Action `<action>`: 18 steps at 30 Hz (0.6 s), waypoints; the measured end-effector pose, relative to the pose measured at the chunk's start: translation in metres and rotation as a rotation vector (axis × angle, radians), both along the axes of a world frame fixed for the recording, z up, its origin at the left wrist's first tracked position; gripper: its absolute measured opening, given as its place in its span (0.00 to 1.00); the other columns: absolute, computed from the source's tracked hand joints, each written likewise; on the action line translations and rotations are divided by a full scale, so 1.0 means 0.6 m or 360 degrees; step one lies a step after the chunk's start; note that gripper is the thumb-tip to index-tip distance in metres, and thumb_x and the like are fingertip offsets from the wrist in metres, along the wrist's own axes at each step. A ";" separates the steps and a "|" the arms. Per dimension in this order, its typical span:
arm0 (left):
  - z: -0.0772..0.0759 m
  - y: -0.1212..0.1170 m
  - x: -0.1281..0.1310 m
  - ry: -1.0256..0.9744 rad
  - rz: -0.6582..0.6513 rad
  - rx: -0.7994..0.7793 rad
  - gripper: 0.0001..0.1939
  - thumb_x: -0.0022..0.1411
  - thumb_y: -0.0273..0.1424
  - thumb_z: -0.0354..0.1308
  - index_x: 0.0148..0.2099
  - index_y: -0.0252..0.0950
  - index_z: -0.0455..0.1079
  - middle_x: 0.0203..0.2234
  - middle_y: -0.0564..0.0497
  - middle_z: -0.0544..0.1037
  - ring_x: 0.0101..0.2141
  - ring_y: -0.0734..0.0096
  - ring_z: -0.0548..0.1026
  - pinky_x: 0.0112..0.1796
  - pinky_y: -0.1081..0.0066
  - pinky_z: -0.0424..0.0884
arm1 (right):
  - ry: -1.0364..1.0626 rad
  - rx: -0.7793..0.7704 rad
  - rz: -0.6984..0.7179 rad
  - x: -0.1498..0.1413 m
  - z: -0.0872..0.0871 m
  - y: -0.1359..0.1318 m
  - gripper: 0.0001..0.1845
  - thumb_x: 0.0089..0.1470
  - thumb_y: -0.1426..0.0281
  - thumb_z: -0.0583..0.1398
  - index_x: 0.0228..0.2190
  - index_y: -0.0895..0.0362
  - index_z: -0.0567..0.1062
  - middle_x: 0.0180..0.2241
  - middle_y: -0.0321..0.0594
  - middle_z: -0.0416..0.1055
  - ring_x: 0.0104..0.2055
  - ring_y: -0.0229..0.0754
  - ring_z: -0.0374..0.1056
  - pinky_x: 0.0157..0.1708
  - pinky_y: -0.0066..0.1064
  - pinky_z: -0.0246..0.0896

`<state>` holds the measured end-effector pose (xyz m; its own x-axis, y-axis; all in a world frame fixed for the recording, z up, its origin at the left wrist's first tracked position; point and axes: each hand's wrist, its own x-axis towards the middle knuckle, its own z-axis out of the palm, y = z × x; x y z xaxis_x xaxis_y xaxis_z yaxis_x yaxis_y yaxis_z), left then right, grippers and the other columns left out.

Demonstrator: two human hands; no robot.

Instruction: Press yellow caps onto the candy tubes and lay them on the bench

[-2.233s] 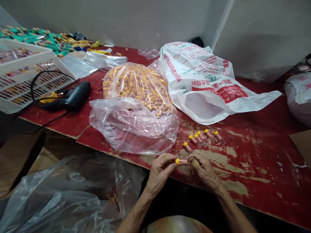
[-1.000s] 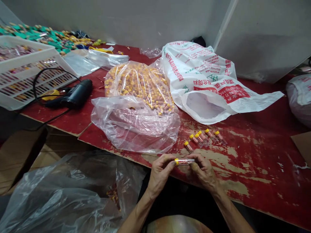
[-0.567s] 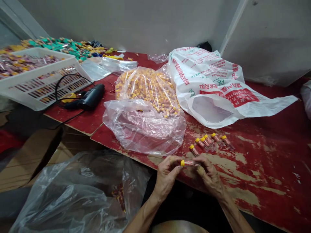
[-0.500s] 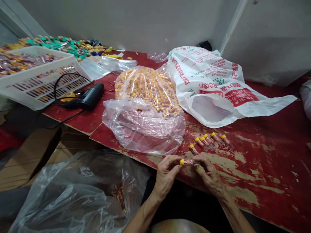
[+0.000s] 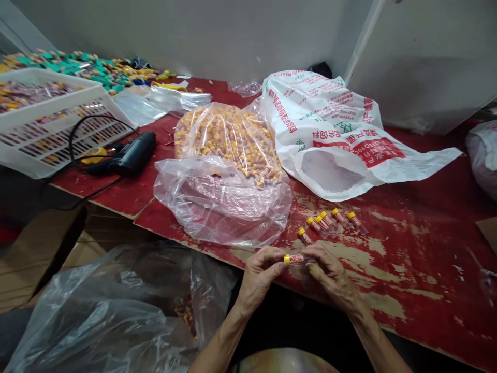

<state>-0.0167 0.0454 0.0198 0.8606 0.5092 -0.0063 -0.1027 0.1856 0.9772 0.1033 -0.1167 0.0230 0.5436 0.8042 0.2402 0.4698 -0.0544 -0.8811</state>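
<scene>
Between my two hands is a small clear vial (image 5: 296,259) with a yellow cap and pink-and-white bits inside, held level over the table's front edge. My left hand (image 5: 259,277) pinches its capped end. The fingers of my right hand (image 5: 330,272) are closed on the clear end, where a transparent sleeve seems to show. Just beyond my hands lie several similar yellow-capped vials (image 5: 324,223) on the worn red table (image 5: 419,243). Behind them an open clear plastic bag (image 5: 229,197) holds many small yellow-and-pink pieces (image 5: 233,140).
A white printed sack (image 5: 322,119) lies at the back, its mouth facing me. On the left are a black heat gun or hair dryer (image 5: 134,154) with its cord, a white basket (image 5: 58,132) and a green-and-yellow pile (image 5: 85,67). A large plastic bag (image 5: 116,305) hangs below the edge.
The view has shifted slightly, so everything sits a little further left. Both hands keep their hold on the vial, and more of its clear end shows near my right fingers.
</scene>
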 end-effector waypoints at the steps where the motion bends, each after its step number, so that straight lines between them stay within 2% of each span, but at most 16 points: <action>1: 0.000 0.000 0.000 0.0010 0.0010 0.0039 0.04 0.53 0.29 0.64 0.34 0.38 0.77 0.31 0.51 0.75 0.35 0.69 0.72 0.39 0.72 0.67 | -0.0008 -0.0006 0.0007 0.001 0.002 0.000 0.12 0.59 0.69 0.53 0.44 0.51 0.70 0.41 0.39 0.68 0.44 0.42 0.65 0.46 0.32 0.61; 7: 0.006 -0.002 0.007 0.0207 -0.0028 0.0213 0.09 0.58 0.35 0.59 0.39 0.38 0.77 0.34 0.49 0.77 0.37 0.66 0.74 0.41 0.68 0.68 | -0.0020 -0.0153 -0.0100 -0.008 0.005 0.010 0.11 0.58 0.68 0.52 0.41 0.54 0.72 0.34 0.38 0.72 0.35 0.40 0.69 0.35 0.29 0.63; 10: 0.009 0.006 0.009 0.0282 0.0062 0.0312 0.13 0.58 0.38 0.58 0.43 0.39 0.75 0.39 0.48 0.77 0.41 0.64 0.74 0.44 0.66 0.68 | -0.0039 -0.0151 -0.0226 -0.001 0.013 0.012 0.11 0.57 0.67 0.53 0.40 0.54 0.73 0.36 0.39 0.74 0.37 0.41 0.69 0.37 0.30 0.64; 13: 0.006 0.044 0.006 0.0322 0.0476 0.0585 0.14 0.58 0.39 0.57 0.44 0.40 0.74 0.41 0.49 0.76 0.43 0.63 0.73 0.46 0.65 0.68 | -0.0023 -0.0077 -0.0624 0.034 0.024 -0.013 0.14 0.56 0.64 0.54 0.43 0.54 0.73 0.40 0.41 0.74 0.42 0.44 0.69 0.42 0.34 0.63; 16: -0.002 0.111 0.001 0.0396 0.0959 0.0965 0.13 0.58 0.39 0.55 0.41 0.37 0.73 0.38 0.48 0.75 0.41 0.64 0.73 0.43 0.66 0.69 | -0.0090 0.0027 -0.1270 0.090 0.024 -0.069 0.19 0.54 0.60 0.55 0.43 0.56 0.73 0.41 0.43 0.73 0.42 0.47 0.68 0.43 0.38 0.62; 18: -0.007 0.165 0.002 0.0488 0.1072 0.1254 0.13 0.59 0.37 0.51 0.40 0.36 0.73 0.36 0.47 0.75 0.39 0.63 0.73 0.41 0.65 0.70 | -0.0170 -0.0064 -0.1561 0.137 0.009 -0.106 0.23 0.50 0.56 0.56 0.44 0.57 0.73 0.41 0.44 0.73 0.39 0.47 0.68 0.43 0.38 0.62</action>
